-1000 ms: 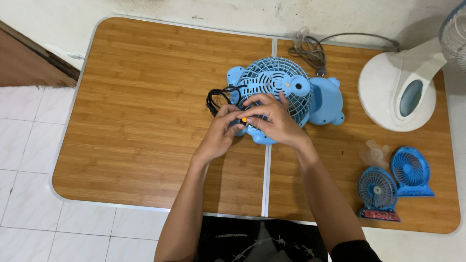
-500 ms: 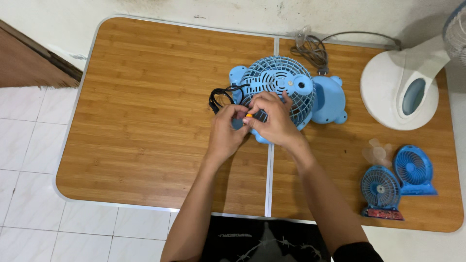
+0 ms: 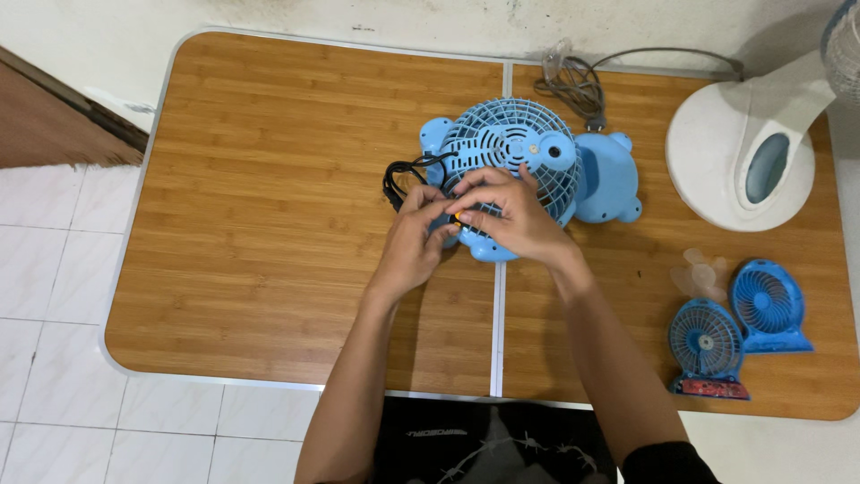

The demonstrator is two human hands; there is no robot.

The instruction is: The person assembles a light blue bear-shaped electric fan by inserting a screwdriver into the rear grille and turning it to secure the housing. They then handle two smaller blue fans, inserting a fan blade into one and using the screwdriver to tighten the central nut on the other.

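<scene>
Change: little has moved; both my hands stay on the fan.
Left hand (image 3: 417, 235): grip pinched at the fan's near edge, beside the black cord (image 3: 400, 177).
Right hand (image 3: 511, 215): fingers curled over the grille, closed on a small orange bit (image 3: 458, 216).
Fan (image 3: 520, 148): blue, lying mid-surface (image 3: 269, 179).

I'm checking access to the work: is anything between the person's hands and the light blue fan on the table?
Nothing visible is. The left hand and right hand already rest on the lower edge of the light blue fan, fingers meeting around a small orange part. The black cord lies coiled at the fan's left, beside the left fingertips.
</scene>
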